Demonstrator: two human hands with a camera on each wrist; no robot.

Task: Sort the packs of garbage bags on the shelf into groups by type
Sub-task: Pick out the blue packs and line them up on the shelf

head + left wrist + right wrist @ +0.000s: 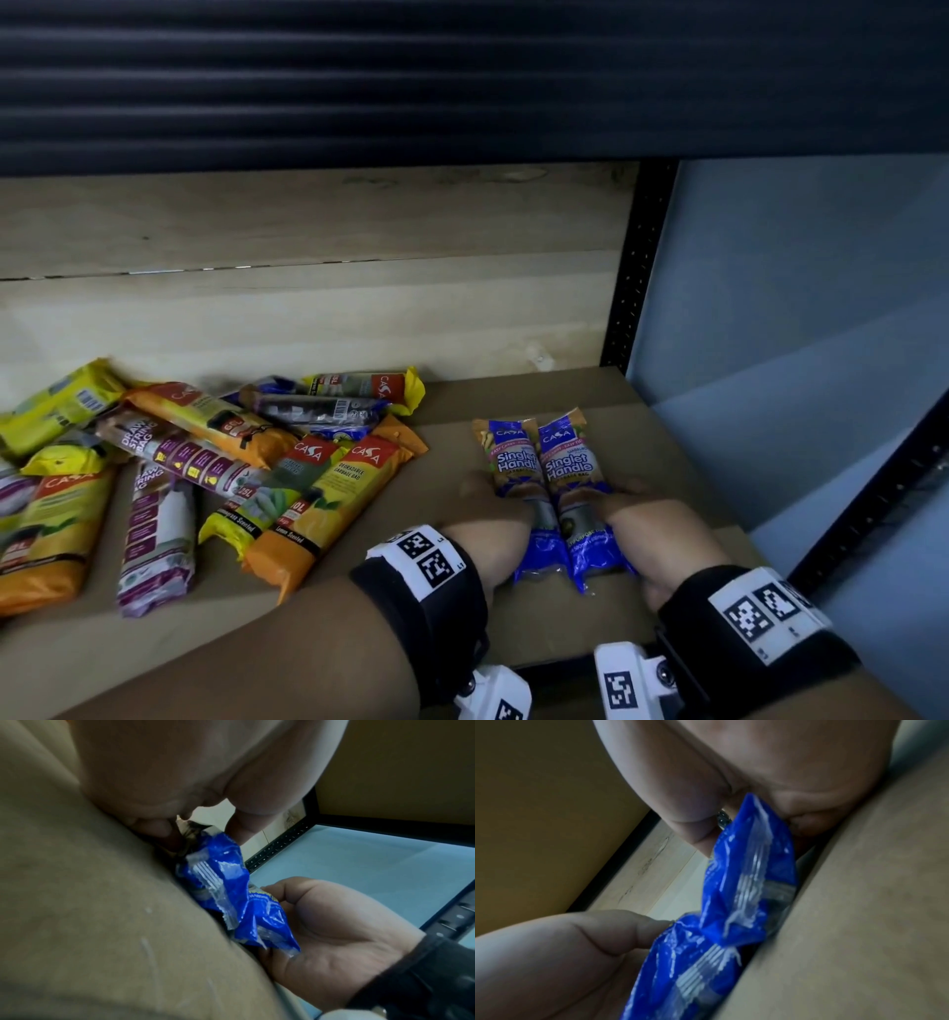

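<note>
Head view, blue packs: 2 blue packs marked "Singlet Handle", the left blue pack [517, 475] and the right blue pack [571, 478], lie side by side and touching on the right part of the shelf [513, 401].
Head view, hands: left hand [490, 534] lies against the outer side of the left one, right hand [655, 534] against the outer side of the right one; the 2 hands bracket the pair, fingers laid along the packs.
Head view, pile: mixed pile of packs [205, 462] in yellow, orange and purple-white wrappers lies overlapped on the left part of the shelf, apart from the blue pair.
Head view, surroundings: wooden back panel [308, 288] stands behind the shelf, black perforated upright [634, 277] at its right end.
Left wrist view: left hand [180, 780] sits close over a crumpled blue pack end [218, 874], one fingertip [241, 829] touching it; right hand [334, 923] cups the other blue pack end [267, 923] from the far side.
Right wrist view: right hand [770, 770] has its fingers around the crimped blue pack end [752, 866]; left hand [572, 943] presses a thumb against the neighbouring pack [680, 973].
</note>
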